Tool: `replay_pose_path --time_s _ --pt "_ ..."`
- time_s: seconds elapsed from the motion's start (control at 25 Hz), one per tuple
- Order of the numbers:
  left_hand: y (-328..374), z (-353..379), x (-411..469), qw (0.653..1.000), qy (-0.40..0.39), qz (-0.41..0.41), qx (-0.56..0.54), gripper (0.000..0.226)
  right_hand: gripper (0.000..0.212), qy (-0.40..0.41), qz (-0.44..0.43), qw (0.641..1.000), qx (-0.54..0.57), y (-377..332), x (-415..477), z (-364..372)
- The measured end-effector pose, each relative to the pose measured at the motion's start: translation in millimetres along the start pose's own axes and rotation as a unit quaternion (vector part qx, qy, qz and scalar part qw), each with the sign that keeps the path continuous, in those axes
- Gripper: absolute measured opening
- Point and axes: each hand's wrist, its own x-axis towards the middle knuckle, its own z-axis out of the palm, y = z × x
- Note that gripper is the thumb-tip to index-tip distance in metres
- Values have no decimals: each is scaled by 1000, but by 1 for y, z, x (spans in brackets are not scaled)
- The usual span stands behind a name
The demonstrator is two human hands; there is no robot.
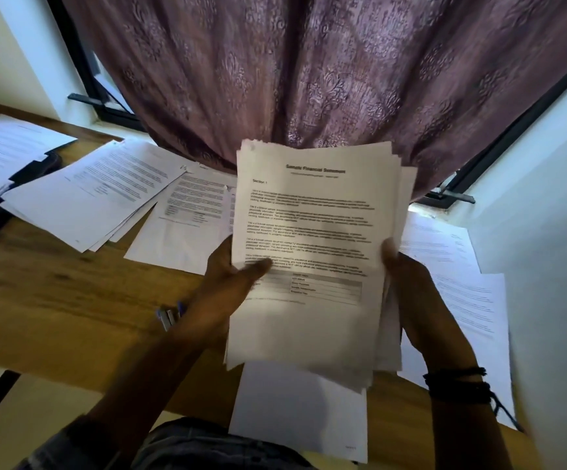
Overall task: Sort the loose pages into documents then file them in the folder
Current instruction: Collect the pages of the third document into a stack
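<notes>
Pages (pixel 312 232) held between left hand (pixel 231 286) and right hand (pixel 407 283).

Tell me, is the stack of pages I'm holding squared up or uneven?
Uneven. The stack shows staggered sheet edges at its top right and bottom, while the left hand and right hand grip its sides.

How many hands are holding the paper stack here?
2. The left hand grips the stack at its left edge, thumb on the front page; the right hand holds the right edge.
</notes>
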Motion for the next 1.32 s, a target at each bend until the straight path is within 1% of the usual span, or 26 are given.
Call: replay_pose_path --time_s 0.04,0.08,0.12,0.16,0.2,0.28,0.36,0.44,0.56,0.6,0.64,0.72,0.76,0.8,0.84,0.88,0.92,0.96,1.04,1.12,1.24,1.32 --pt "3 3 0 999 7 33 24 37 39 18 -47 997 -59 2 -2 6" --pt "6 7 -1 997 12 66 43 35 26 52 -85 989 -112 1 -4 13" --pt "7 9 -1 994 16 92 56 34 27 85 -117 979 -146 8 -4 17" --pt "6 10 -2 992 19 109 59 34 30 112 -134 973 -150 14 -5 20" --pt "3 10 -3 992 21 114 56 34 31 136 -143 970 -145 25 -5 21" --pt "-7 6 -5 993 13 105 48 38 31 163 -133 970 -125 41 -8 22" --pt "-20 3 -6 996 -6 77 38 39 34 146 -113 975 -120 61 -11 25" --pt "-30 3 -8 997 -21 50 58 35 31 123 -106 980 -111 71 -12 31" --pt "-38 -2 -3 996 -29 24 85 32 27 147 -105 977 -113 72 -7 32" --pt "-37 -5 -1 995 -31 26 89 32 28 138 -95 981 -97 72 -6 28" --pt "-34 -8 1 995 -35 30 94 32 33 129 -64 987 -74 72 -6 23" --pt "-24 -14 0 993 -39 45 104 32 40 149 49 987 -23 80 -4 14" --pt "-20 -18 -3 992 -36 55 107 31 39 164 102 979 -69 85 -5 10" --pt "-17 -23 -6 992 -27 64 108 30 35 157 137 961 -185 93 -9 5" --pt "-16 -30 -10 992 -14 70 108 27 31 120 151 935 -297 104 -15 2" --pt "-16 -38 -13 992 0 70 102 26 32 71 142 917 -367 112 -22 5" --pt "-17 -46 -17 993 13 66 92 26 40 36 127 910 -392 122 -28 9" --pt "-18 -52 -20 994 22 64 82 27 48 24 118 912 -393 129 -32 14" --pt "-17 -60 -23 995 31 62 73 30 57 43 119 912 -390 140 -32 20" --pt "-13 -64 -25 996 32 59 66 31 54 35 138 909 -391 140 -27 23" --pt "-10 -64 -27 995 34 58 69 32 43 41 165 922 -349 144 -24 22" --pt "-10 -67 -29 996 35 55 67 32 48 66 157 920 -353 145 -25 23"
